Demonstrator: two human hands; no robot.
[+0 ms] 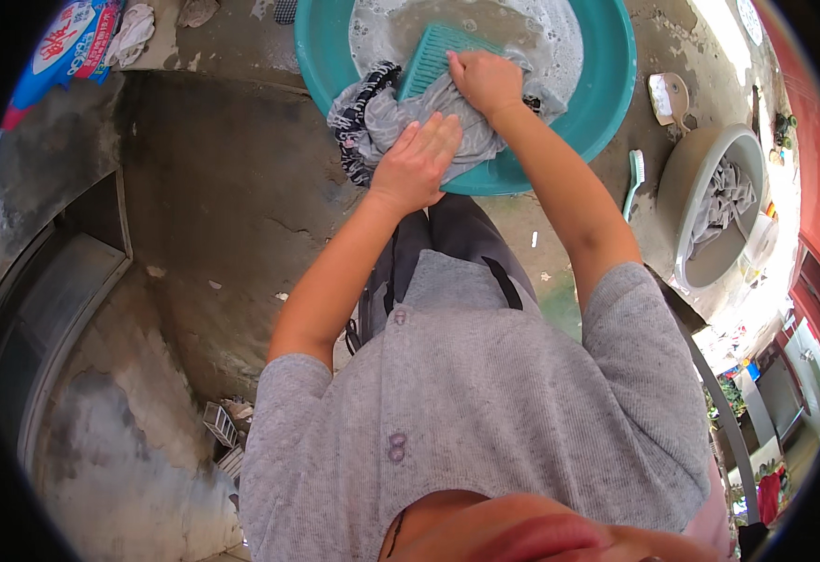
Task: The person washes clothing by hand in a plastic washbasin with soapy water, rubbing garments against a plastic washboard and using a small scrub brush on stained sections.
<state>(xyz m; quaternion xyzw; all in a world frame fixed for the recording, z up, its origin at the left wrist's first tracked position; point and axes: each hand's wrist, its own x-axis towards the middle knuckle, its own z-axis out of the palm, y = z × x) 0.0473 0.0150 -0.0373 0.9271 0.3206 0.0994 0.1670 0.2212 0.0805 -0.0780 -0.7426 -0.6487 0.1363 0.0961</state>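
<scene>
A teal plastic basin [610, 77] of sudsy water [550, 42] is at the top of the head view. A green ribbed washboard [438, 53] leans in it, its lower part covered by a wet grey patterned garment [389, 116] with black-and-white trim. My left hand [417, 161] lies flat on the garment near the basin's near rim, fingers together. Further in, on the washboard, my right hand [487, 81] is closed on a bunched part of the garment. Part of the cloth hangs over the basin's left rim.
To the right stand a grey bucket [670, 183] with grey cloth inside, a scrubbing brush [635, 172] and a beige scoop [677, 98]. A blue detergent bag [65, 49] and a white rag [131, 35] lie at upper left. A concrete wall and a framed window are at left.
</scene>
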